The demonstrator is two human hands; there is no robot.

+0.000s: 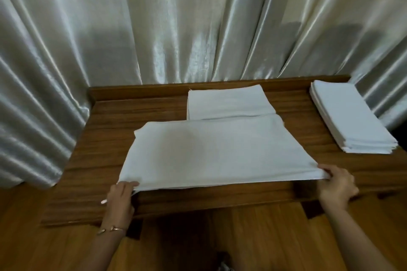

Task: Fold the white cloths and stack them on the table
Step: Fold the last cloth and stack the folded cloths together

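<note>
A large white cloth (215, 152) lies spread across the middle of the wooden table (101, 138). Its near edge is lifted slightly off the wood. My left hand (120, 198) pinches the near left corner of this cloth. My right hand (337, 185) pinches the near right corner. Behind it, a pile of flat white cloths (226, 103) rests against the table's back rail. A stack of folded white cloths (350, 116) sits at the right end of the table.
Shiny grey curtains (176, 28) hang right behind and around both sides of the table. Wooden floor (242, 237) shows below the table's near edge. A thin bracelet (111, 229) circles my left wrist.
</note>
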